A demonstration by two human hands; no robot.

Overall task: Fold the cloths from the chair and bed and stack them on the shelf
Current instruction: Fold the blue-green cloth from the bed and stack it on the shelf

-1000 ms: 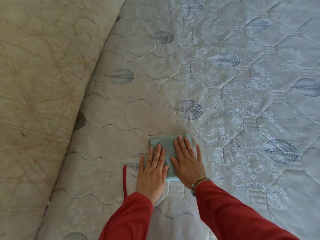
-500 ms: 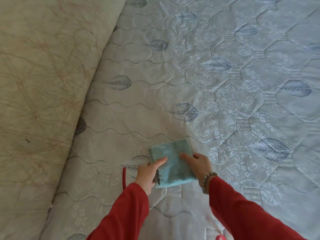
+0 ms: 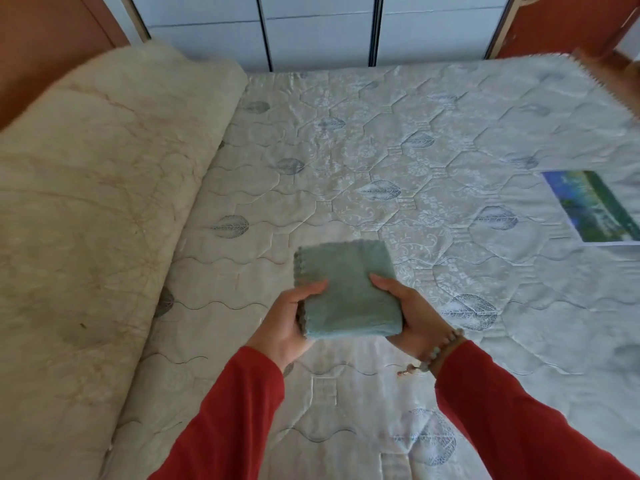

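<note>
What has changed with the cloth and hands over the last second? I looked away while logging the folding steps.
The folded teal cloth was pressed flat on the mattress under both palms; now the left hand and right hand grip its sides and have lifted it. The view has tilted up. The cloth stays folded, and the rolled quilt is unmoved.

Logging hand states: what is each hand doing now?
Left hand: grips the folded green cloth.
Right hand: grips the same cloth.
</note>
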